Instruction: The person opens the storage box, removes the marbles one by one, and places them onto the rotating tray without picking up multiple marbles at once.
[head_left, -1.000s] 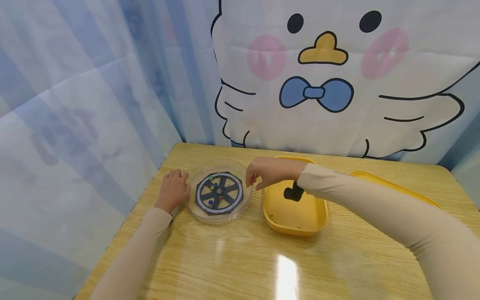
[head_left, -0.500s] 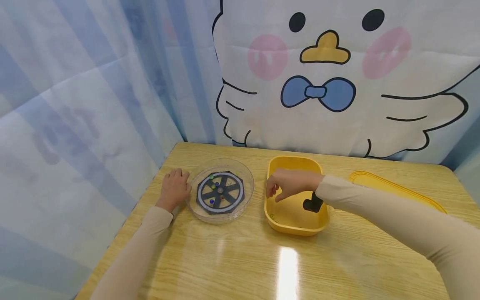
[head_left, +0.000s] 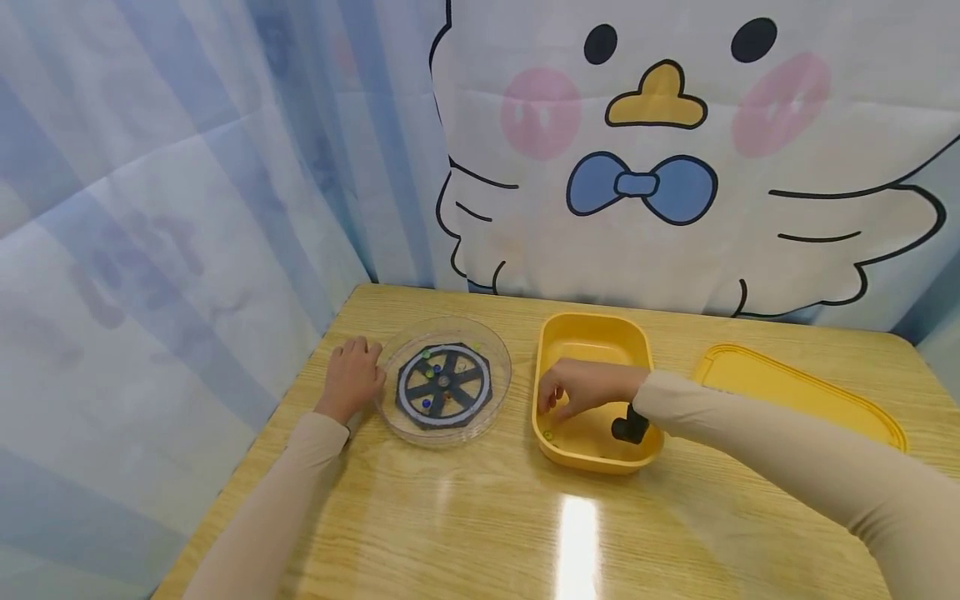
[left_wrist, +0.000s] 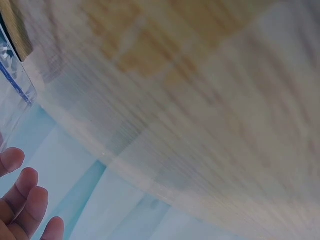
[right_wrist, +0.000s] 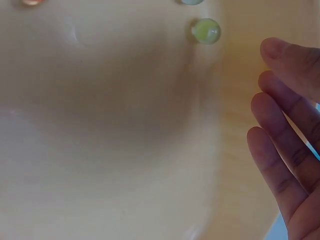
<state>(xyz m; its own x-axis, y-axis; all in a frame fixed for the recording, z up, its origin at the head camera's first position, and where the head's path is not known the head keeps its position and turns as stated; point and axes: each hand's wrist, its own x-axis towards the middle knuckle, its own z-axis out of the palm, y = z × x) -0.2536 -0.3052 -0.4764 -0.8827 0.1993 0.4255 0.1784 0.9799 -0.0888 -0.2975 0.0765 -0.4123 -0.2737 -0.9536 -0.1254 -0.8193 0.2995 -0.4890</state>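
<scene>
My right hand (head_left: 588, 387) is down inside a yellow plastic box (head_left: 592, 329), its fingers spread slightly and holding nothing. In the right wrist view, a yellow-green marble (right_wrist: 206, 31) lies at the box's wall a little ahead of the fingertips. A pale marble (right_wrist: 191, 1) and an orange marble (right_wrist: 32, 1) show at the top edge of that view. My left hand (head_left: 351, 379) rests at the left side of a clear round dish (head_left: 500, 379), fingers loosely bent. Inside the dish is a dark octagonal, spoked piece (head_left: 444, 381) with several marbles on it.
A yellow lid (head_left: 802, 387) lies on the wooden table (head_left: 465, 517) right of the box, partly behind my right sleeve. A curtain (head_left: 540, 233) with a cartoon bird hangs along the back edge, and more curtain runs down the left.
My right hand has moved from the dish's right rim rightward over the box, then down into it. The left hand has stayed at the dish.
</scene>
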